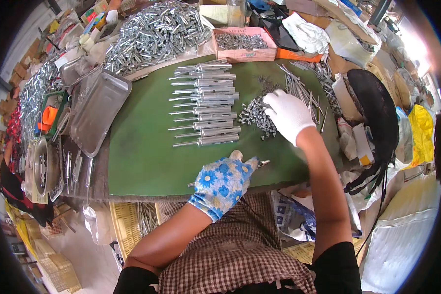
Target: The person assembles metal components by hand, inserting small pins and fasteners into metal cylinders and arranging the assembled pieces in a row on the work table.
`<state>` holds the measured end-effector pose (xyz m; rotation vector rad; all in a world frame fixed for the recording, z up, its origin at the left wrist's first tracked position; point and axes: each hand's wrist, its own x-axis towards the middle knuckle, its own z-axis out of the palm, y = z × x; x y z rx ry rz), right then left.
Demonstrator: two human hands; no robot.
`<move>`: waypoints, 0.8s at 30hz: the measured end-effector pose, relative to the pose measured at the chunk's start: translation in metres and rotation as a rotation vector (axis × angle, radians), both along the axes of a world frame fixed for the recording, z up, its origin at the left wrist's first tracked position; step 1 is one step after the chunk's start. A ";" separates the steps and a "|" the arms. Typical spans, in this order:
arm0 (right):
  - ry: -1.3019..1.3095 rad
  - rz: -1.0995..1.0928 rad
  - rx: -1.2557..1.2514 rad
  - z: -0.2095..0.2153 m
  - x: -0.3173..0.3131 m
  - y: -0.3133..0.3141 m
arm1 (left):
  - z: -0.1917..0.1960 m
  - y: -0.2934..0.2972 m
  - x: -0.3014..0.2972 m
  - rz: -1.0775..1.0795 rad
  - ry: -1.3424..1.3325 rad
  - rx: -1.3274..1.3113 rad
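1. The left hand (225, 180), in a blue flowered glove, is closed around a metal tube (263, 163) near the front edge of the green mat (142, 169); one end pokes out to the right of the glove, and a bit of metal shows on its left
2. The right hand (290, 116), in a white glove, has its fingers bent down at the small metal pieces (255, 115); I cannot tell whether they pinch one
3. Done, it seems: the row of tubes (215, 131) in the middle of the mat, lying side by side, each with a thin end pointing left
4. In hand, as I judge it: the one tube in the left glove, apart from that row and perhaps not complete
5. Left over: the loose small pieces, the thin rods (301, 90) beyond the right hand, and the big heap of metal parts (157, 36) behind the mat, beside a pink box (245, 55) of little parts; by those amounts, much more remains than is finished
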<state>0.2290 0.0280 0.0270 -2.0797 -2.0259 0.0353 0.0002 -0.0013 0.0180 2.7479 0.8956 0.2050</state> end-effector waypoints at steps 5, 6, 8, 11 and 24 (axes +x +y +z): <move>0.350 0.148 0.014 0.010 -0.023 -0.059 | -0.008 0.002 -0.005 0.003 -0.060 0.035; 0.456 0.199 0.045 0.001 -0.026 -0.070 | -0.007 0.002 -0.005 0.007 -0.061 0.034; 0.515 0.172 -0.009 -0.001 -0.034 -0.090 | -0.004 0.000 0.000 0.020 0.008 0.002; 0.515 0.046 -0.038 -0.013 -0.044 -0.093 | -0.007 -0.001 -0.001 0.001 -0.090 0.100; 0.456 0.107 0.095 -0.021 -0.050 -0.099 | -0.007 -0.003 -0.003 0.005 -0.058 0.094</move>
